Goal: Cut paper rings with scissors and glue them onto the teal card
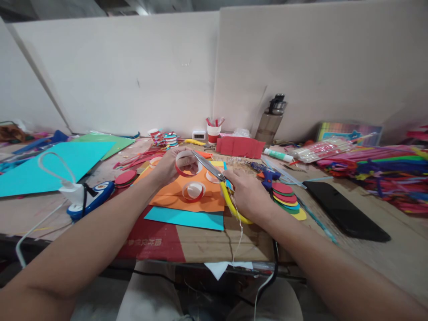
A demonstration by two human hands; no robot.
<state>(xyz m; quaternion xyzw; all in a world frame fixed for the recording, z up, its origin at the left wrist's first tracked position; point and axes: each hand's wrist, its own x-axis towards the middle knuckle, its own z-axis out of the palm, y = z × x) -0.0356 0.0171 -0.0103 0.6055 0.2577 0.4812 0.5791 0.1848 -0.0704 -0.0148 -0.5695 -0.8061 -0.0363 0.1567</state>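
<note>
Above orange paper (167, 194): left hand (175, 165), fingers closed on red-and-white paper ring (189, 173). Right hand (245, 191) gripping yellow-handled scissors (230, 200), blades angled toward ring's upper edge; contact unclear. Below left hand, second ring (194, 192) on orange paper; blue sheet (187, 217) nearer wearer. Just right of right hand: stacked coloured discs (288, 200), blue glue gun (269, 178); farther right, black phone (346, 210) on desk (397, 267). Beyond hands, red-banded cup (214, 133).

dim indoor light, small bright glare at top, soft shadows, slight blur overall, edges stretched by wide-angle distortion
</note>
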